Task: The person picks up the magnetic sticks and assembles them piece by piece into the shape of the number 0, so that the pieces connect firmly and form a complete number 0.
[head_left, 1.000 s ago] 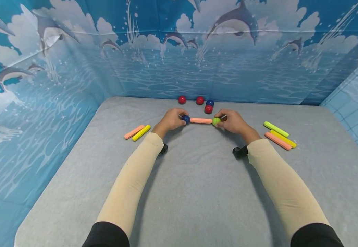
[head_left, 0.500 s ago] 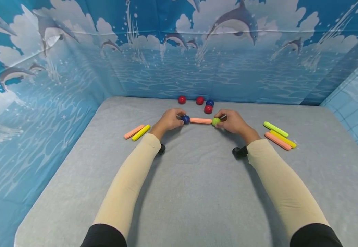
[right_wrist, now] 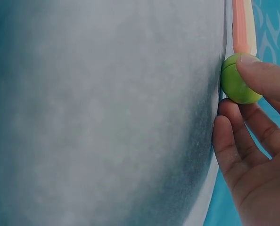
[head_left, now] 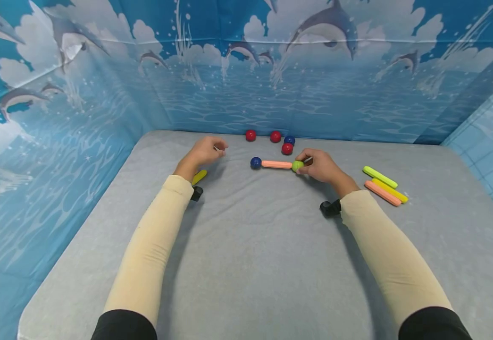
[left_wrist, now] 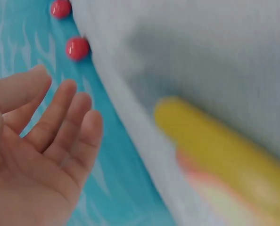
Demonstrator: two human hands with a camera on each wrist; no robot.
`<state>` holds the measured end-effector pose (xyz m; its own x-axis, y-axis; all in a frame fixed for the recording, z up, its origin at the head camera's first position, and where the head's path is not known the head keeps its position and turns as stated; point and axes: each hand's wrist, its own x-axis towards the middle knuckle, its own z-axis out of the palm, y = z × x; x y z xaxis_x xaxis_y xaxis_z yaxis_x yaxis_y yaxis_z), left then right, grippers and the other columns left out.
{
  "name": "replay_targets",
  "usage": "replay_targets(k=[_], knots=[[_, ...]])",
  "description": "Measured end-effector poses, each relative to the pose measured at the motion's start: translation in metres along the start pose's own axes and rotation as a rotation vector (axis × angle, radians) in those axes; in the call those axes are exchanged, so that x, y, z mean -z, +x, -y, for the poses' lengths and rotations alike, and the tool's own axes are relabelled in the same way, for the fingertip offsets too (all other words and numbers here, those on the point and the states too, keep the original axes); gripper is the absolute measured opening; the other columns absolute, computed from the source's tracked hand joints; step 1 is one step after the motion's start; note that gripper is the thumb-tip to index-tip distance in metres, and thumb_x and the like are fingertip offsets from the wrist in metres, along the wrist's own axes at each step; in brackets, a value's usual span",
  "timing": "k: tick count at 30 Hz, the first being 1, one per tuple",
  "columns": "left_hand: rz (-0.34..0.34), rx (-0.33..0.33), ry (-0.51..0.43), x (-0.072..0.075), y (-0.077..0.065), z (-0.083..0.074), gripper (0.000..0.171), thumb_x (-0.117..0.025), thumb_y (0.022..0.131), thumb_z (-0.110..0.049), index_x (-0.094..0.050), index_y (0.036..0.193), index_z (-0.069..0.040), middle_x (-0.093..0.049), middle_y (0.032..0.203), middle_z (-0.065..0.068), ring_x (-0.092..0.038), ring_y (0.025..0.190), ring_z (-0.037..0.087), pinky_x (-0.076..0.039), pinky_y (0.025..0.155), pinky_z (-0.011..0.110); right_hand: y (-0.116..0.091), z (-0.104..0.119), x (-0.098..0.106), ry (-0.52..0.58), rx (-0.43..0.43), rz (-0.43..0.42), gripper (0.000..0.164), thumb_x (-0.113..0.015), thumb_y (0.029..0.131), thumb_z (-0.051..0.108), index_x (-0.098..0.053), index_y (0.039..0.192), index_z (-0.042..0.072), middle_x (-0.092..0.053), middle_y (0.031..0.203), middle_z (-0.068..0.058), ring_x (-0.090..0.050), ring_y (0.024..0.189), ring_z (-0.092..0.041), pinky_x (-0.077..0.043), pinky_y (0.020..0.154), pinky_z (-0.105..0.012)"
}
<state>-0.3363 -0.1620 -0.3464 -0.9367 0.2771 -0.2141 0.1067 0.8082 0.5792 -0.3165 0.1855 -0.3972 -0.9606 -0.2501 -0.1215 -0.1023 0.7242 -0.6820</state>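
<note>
An orange stick [head_left: 277, 164] lies across the table with a blue ball [head_left: 255, 163] at its left end and a green ball [head_left: 297, 166] at its right end. My right hand [head_left: 320, 166] pinches the green ball, its thumb on top in the right wrist view. Off to the left of the blue ball, my left hand [head_left: 205, 150] hovers with loosely bent fingers and nothing in them. Below that hand, partly hidden by the wrist, is a yellow stick [head_left: 200, 177]; the left wrist view shows it blurred, with something orange beside it.
Behind the stick sit red balls [head_left: 250, 135] and another blue ball [head_left: 289, 140], near the back edge by a dolphin-print curtain [head_left: 212, 94]. To the right lie a lime stick [head_left: 380, 177], a yellow stick [head_left: 392, 191] and an orange stick [head_left: 382, 193] on the grey cloth [head_left: 263, 264].
My left hand has let go of the blue ball and moved left, over the sticks there. The right hand keeps its hold on the green ball, and the joined pieces stay put.
</note>
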Motion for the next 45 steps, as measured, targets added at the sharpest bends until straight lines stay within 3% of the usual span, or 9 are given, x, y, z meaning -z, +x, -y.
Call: replay_targets(k=[7, 14, 21, 33, 45], knots=[[0.086, 0.030, 0.239, 0.032, -0.021, 0.018, 0.039, -0.051, 0.094, 0.001, -0.062, 0.130, -0.003, -0.060, 0.133, 0.021, -0.055, 0.124, 0.035, -0.049, 0.102, 0.047, -0.003, 0.004, 0.002, -0.008, 0.027, 0.005, 0.028, -0.067, 0.092, 0.006, -0.060, 0.119, 0.003, -0.056, 0.134, -0.020, -0.058, 0.122, -0.039, -0.054, 0.093, -0.049], [0.170, 0.093, 0.329, 0.035, -0.037, 0.037, 0.038, -0.053, 0.095, -0.004, -0.062, 0.132, -0.005, -0.061, 0.131, 0.020, -0.056, 0.121, 0.034, -0.050, 0.100, 0.046, -0.003, -0.001, 0.002, -0.006, 0.021, 0.013, 0.028, -0.067, 0.092, 0.006, -0.060, 0.119, 0.004, -0.057, 0.134, -0.020, -0.059, 0.121, -0.038, -0.055, 0.091, -0.047], [0.227, 0.150, 0.252, 0.023, -0.046, 0.053, 0.034, -0.055, 0.098, -0.012, -0.062, 0.132, -0.012, -0.058, 0.135, 0.021, -0.054, 0.124, 0.035, -0.045, 0.106, 0.050, -0.004, -0.001, 0.003, -0.002, 0.003, 0.019, 0.028, -0.066, 0.092, 0.006, -0.059, 0.119, 0.004, -0.056, 0.135, -0.021, -0.058, 0.122, -0.039, -0.055, 0.090, -0.045], [0.173, 0.134, 0.155, 0.018, -0.049, 0.066, 0.037, -0.056, 0.097, -0.008, -0.061, 0.134, -0.014, -0.058, 0.133, 0.019, -0.056, 0.116, 0.032, -0.048, 0.099, 0.045, -0.002, 0.001, 0.003, -0.003, -0.011, 0.022, 0.027, -0.067, 0.093, 0.007, -0.059, 0.118, 0.004, -0.056, 0.135, -0.020, -0.057, 0.123, -0.039, -0.055, 0.091, -0.046], [0.132, 0.133, 0.146, 0.017, -0.050, 0.069, 0.036, -0.057, 0.098, -0.011, -0.062, 0.133, -0.015, -0.059, 0.131, 0.017, -0.056, 0.112, 0.031, -0.049, 0.094, 0.042, -0.003, 0.003, 0.003, -0.001, -0.010, 0.017, 0.026, -0.066, 0.092, 0.006, -0.059, 0.117, 0.004, -0.056, 0.134, -0.020, -0.057, 0.122, -0.038, -0.054, 0.093, -0.048]])
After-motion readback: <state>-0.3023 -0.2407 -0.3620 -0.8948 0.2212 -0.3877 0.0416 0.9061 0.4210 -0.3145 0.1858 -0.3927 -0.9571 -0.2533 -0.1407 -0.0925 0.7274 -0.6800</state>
